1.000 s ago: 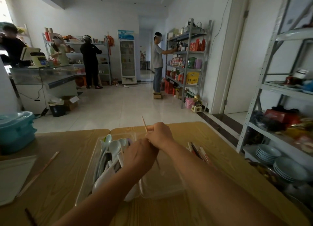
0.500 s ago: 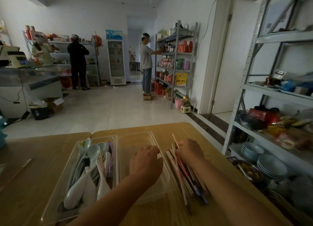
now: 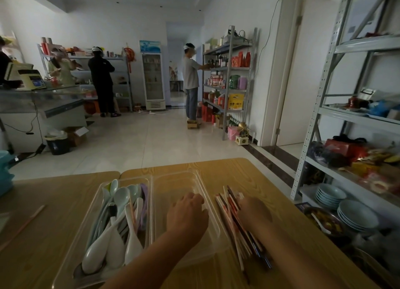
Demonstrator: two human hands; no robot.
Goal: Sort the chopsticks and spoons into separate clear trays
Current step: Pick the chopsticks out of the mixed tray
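Two clear trays sit side by side on the wooden table (image 3: 249,174). Several white and pale spoons (image 3: 116,234) fill the left tray (image 3: 97,202), with one chopstick (image 3: 132,215) lying among them. The right tray (image 3: 173,184) holds nothing I can see. My left hand (image 3: 187,215) rests over it near its right rim, fingers loosely curled and holding nothing. A pile of red, white and dark chopsticks (image 3: 229,204) lies on the table right of the trays. My right hand (image 3: 254,213) lies on this pile with its fingers curled over the sticks.
A single chopstick (image 3: 32,216) lies on the table far left. A metal shelf (image 3: 313,115) stands close on the right, with stacked plates (image 3: 355,215) and a bowl of food (image 3: 322,220) low beside the table. Several people stand at shelves across the room.
My right hand carried a chopstick from above the trays to the pile on the right and lowered onto it. My left hand shifted to the right tray. The view turned right.
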